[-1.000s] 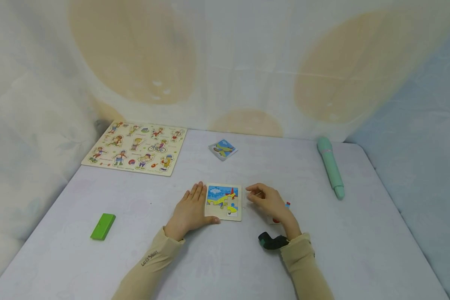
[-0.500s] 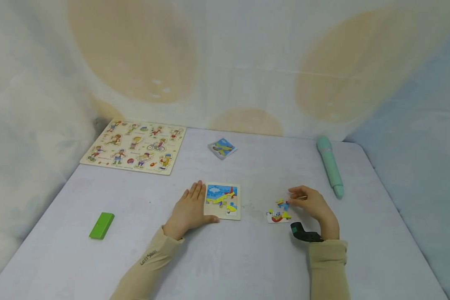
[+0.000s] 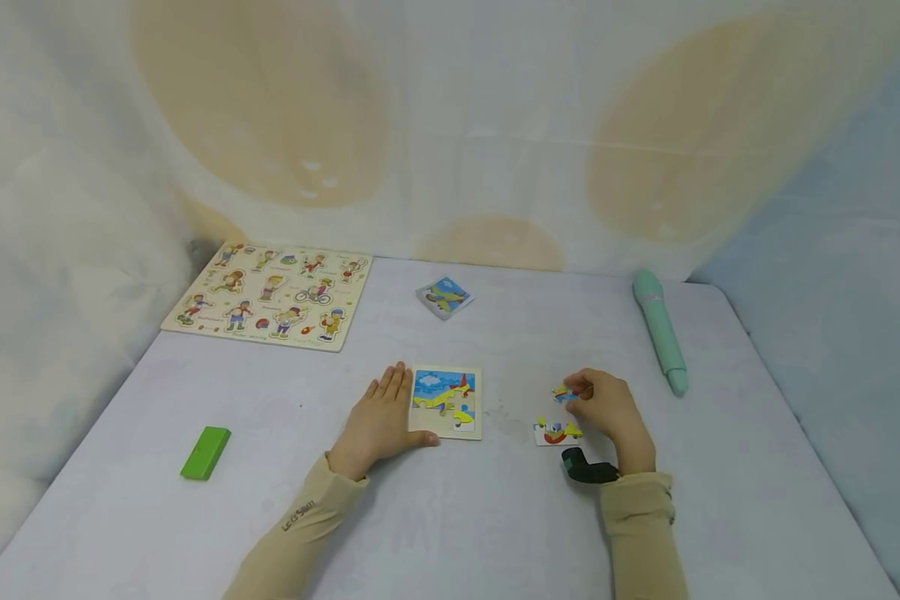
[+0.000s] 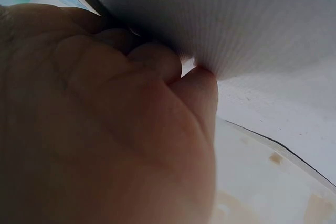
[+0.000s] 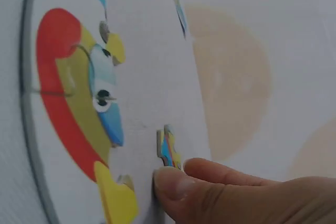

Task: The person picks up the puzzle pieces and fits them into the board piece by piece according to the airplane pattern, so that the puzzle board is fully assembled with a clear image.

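Shifting leftward since the previous frame, the right hand [image 3: 607,407] now pinches a loose puzzle piece [image 3: 562,394] between thumb and finger; half a second ago it is just to the right of that piece. The left hand [image 3: 378,423] keeps its earlier position: fingers extended side by side along the left edge of the puzzle board [image 3: 433,423], thumb spread out at the lower left corner, with nothing in its grasp.

The loose puzzle piece shows blue, yellow and red printing. In the right wrist view its contour is notched and it stands tilted at the fingertips. It is to the right of the puzzle board, just beyond a group of joined pieces [image 3: 557,434], which carries a red curve, blue areas, eyes and yellow corners on white. The puzzle board has a pale rim, a partly filled picture of blue sky and a yellow aeroplane, and a bare section at lower left.

The table [image 3: 457,533] has a whitish cover. On it lie a picture card [image 3: 445,297], a large illustrated board [image 3: 350,290], a green block [image 3: 206,452] and a mint-green cylinder [image 3: 662,333]. A pale curtain [image 3: 480,125] with tan round patches stands behind.
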The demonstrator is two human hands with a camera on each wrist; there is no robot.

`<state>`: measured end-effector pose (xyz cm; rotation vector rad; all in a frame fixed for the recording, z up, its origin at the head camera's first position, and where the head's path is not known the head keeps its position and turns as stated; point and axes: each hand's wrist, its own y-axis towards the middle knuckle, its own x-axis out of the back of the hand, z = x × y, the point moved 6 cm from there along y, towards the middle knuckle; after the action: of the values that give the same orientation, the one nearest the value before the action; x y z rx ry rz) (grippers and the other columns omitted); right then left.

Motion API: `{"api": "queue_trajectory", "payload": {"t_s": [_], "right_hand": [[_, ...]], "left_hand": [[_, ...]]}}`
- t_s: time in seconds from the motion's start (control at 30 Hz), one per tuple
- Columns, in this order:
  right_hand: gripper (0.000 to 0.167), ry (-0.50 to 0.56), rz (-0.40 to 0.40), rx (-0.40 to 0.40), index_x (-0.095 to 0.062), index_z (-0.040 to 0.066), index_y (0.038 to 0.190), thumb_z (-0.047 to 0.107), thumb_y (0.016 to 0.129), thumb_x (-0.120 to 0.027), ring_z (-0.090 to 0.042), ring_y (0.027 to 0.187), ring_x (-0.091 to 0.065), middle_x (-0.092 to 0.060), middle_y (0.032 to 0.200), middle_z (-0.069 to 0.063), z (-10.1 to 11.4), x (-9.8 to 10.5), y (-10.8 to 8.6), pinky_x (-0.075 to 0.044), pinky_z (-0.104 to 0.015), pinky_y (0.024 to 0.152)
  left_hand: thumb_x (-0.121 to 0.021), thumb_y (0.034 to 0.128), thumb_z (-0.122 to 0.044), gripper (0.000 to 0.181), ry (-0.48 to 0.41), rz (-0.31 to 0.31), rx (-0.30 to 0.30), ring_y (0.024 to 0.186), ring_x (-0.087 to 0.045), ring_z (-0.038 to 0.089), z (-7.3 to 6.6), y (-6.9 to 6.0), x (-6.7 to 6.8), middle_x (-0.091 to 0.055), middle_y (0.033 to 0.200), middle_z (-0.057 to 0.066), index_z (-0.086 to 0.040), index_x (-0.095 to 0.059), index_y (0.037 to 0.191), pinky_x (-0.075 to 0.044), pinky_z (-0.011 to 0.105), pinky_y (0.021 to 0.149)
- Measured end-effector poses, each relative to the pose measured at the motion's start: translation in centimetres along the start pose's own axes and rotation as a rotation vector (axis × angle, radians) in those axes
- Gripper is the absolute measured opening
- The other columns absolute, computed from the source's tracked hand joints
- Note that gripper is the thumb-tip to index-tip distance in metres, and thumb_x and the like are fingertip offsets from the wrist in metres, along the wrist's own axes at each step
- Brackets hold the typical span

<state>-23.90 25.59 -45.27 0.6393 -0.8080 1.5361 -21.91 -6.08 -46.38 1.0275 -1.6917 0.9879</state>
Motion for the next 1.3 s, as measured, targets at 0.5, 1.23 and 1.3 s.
{"api": "queue_trajectory", "payload": {"t_s": [0.5, 1.23, 1.3], "right_hand": [[0.025, 0.212, -0.099, 0.076, -0.068, 0.005, 0.118, 0.014, 0.096, -0.06, -0.027, 0.097, -0.062, -0.069, 0.109, -0.017, 2.2, -2.9, 1.3, -0.052, -0.034, 0.083], [0.006, 0.411, 0.013, 0.123, -0.073, 0.008, 0.091, 0.01, 0.085, -0.074, -0.012, 0.069, -0.056, -0.073, 0.085, -0.004, 8.1, -8.8, 0.9, -0.044, -0.018, 0.06], [0.006, 0.4, 0.014, 0.122, -0.073, 0.009, 0.091, 0.01, 0.085, -0.073, -0.011, 0.07, -0.056, -0.072, 0.085, -0.003, 8.1, -9.0, 1.0, -0.044, -0.019, 0.06]], "left_hand": [[-0.071, 0.0757, -0.063, 0.114, -0.01, 0.01, 0.008, 0.149, -0.018, 0.037, 0.0, -0.1, 0.0, -0.019, 0.16, 0.023, 0.007, -0.022, 0.151, -0.022, 0.05, 0.121], [-0.068, 0.0753, -0.067, 0.115, 0.006, -0.01, -0.001, 0.149, -0.019, 0.036, 0.0, 0.1, -0.2, -0.019, 0.16, 0.023, 0.006, -0.022, 0.151, -0.023, 0.05, 0.12], [-0.068, 0.0754, -0.067, 0.115, 0.006, -0.01, 0.0, 0.149, -0.018, 0.036, 0.0, 0.1, -0.2, -0.019, 0.16, 0.023, 0.006, -0.022, 0.151, -0.023, 0.05, 0.12]]}}
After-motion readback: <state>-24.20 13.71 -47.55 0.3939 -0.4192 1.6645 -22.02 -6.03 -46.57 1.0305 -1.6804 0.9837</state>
